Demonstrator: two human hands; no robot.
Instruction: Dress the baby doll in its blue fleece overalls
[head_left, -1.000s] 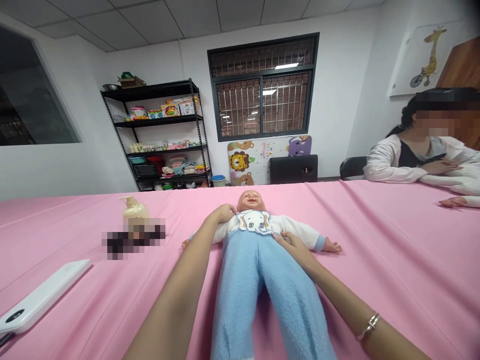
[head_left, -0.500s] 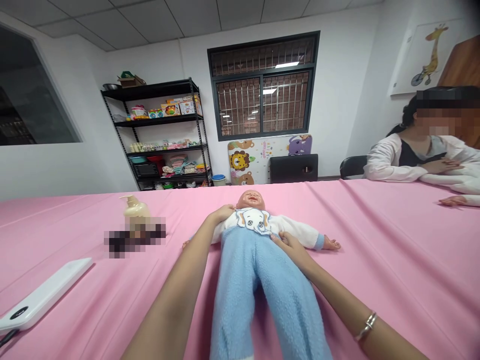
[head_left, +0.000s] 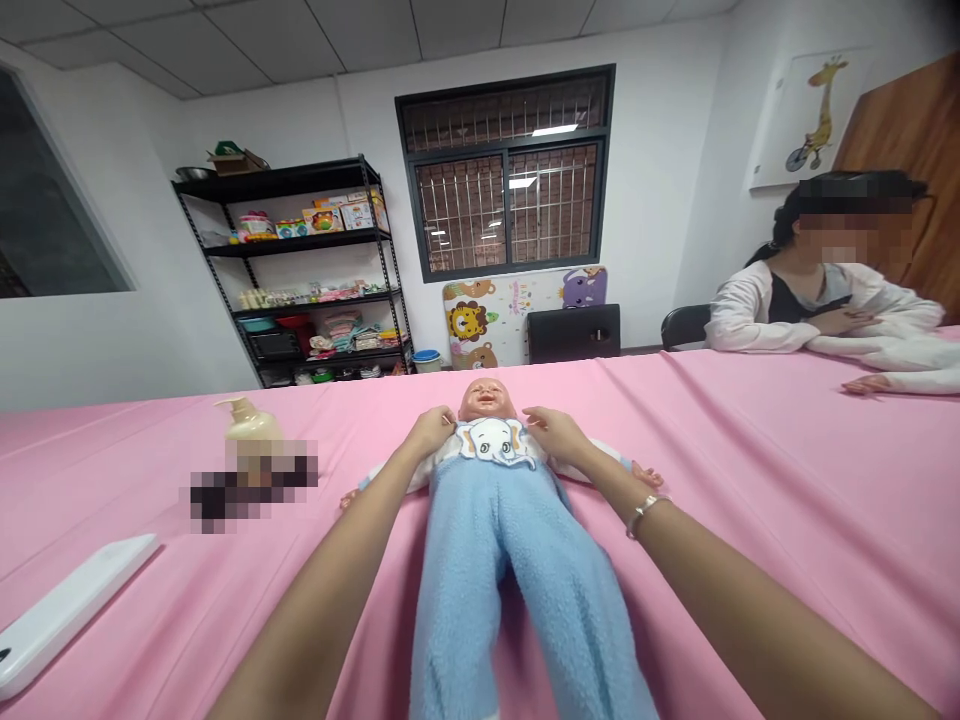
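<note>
1. A pink tabletop [head_left: 787,480] is seen across the whole foreground, covered by a cloth.
2. A cream pump bottle [head_left: 247,425] is stood to the left of the doll, well apart from it, with a blurred patch just in front of it.
3. A flat white device [head_left: 71,610] is laid near the left edge of the tabletop, close to the viewer.
4. A second person [head_left: 817,310] in a white top is seated at the far right, with arms rested on the tabletop, well apart from the doll.
5. A black shelf [head_left: 300,270] loaded with boxes and cloths is stood against the back wall, beside a barred window [head_left: 506,170].
6. Nothing is placed between the hands and the doll; its arms are partly covered by the person's forearms.
7. The doll [head_left: 487,470] is laid on its back at the middle of the tabletop, head away from the viewer, dressed in blue fleece trousers and a white top with an elephant bib.
8. The left hand [head_left: 431,430] is rested on the doll's shoulder at the left of the bib, its grip loosely curled against the cloth.
9. The right hand [head_left: 551,430], a bracelet on its wrist, is rested on the other shoulder; whether cloth is pinched cannot be told.
</note>
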